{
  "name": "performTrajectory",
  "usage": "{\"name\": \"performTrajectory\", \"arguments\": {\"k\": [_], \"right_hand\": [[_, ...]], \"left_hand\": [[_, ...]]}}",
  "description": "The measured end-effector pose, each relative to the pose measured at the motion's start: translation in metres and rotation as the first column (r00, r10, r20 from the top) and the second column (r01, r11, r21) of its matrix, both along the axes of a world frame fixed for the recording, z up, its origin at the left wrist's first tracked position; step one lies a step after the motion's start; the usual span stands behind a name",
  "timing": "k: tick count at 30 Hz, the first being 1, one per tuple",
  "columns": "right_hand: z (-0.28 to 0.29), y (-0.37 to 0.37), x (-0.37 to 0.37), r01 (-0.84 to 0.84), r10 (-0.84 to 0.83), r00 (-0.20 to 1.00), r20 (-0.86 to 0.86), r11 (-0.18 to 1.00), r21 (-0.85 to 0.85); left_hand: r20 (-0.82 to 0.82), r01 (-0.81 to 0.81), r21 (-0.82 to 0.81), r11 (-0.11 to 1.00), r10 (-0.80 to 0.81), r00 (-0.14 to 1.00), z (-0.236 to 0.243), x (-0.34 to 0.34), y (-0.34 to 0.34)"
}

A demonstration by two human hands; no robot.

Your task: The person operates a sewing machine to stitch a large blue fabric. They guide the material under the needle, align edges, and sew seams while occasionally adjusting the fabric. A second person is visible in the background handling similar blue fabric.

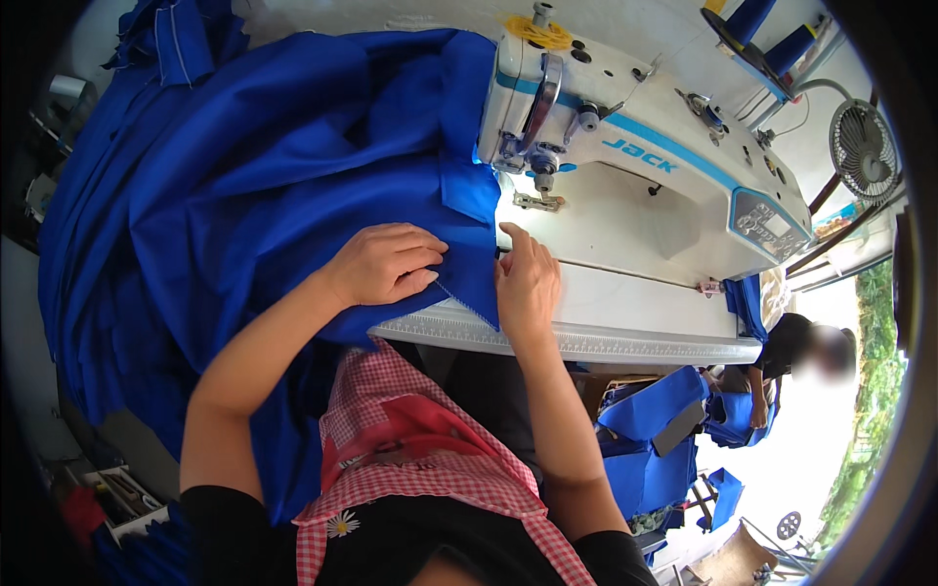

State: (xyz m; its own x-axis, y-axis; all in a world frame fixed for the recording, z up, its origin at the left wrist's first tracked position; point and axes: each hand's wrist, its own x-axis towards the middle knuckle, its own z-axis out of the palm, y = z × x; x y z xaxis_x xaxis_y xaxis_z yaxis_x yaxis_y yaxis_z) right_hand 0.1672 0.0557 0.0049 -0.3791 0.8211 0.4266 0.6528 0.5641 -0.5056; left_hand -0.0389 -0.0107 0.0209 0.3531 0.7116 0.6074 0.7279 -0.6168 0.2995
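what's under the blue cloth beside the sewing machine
Part of the ruler-marked table edge emerges from under the blue cloth; the cloth covers the rest, so anything else there cannot be seen.

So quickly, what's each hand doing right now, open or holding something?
Left hand: on the blue fabric, fingers bent; grip can't be told.
Right hand: at the fabric's right edge, fingers partly bent; grip can't be told.

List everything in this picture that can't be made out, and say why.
In the head view:
- Left hand: its palm is hidden by its own back.
- Right hand: the curled fingertips are hidden by the hand itself, so their grip is unclear.
- Tabletop, left part: covered by the blue cloth.
- Control panel: its markings are too small.
- Upper thread cone: cut off by the top edge.
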Motion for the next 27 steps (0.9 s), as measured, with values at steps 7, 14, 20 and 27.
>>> {"name": "performTrajectory", "arguments": {"k": [7, 14, 20, 27], "right_hand": [[-0.003, 0.001, 0.001, 0.025, -0.025, 0.999, -0.045, 1.0, -0.009], [-0.001, 0.003, 0.001, -0.003, 0.004, 0.998, -0.064, 1.0, 0.01], [-0.005, 0.004, -0.001, 0.017, -0.013, 0.997, -0.078, 0.999, 0.051], [-0.001, 0.01, 0.0, -0.021, 0.02, 0.999, -0.046, 0.999, -0.029]], "left_hand": [[-0.333, -0.214, 0.028, 0.976, 0.211, 0.919, 0.009, 0.029, 0.049], [-0.151, -0.163, 0.086, 0.983, 0.174, 0.973, -0.02, 0.027, 0.074], [-0.134, -0.153, 0.102, 0.983, 0.166, 0.977, -0.014, 0.032, 0.073], [-0.276, -0.206, -0.155, 0.966, 0.158, 0.948, -0.003, 0.031, 0.062]]}}
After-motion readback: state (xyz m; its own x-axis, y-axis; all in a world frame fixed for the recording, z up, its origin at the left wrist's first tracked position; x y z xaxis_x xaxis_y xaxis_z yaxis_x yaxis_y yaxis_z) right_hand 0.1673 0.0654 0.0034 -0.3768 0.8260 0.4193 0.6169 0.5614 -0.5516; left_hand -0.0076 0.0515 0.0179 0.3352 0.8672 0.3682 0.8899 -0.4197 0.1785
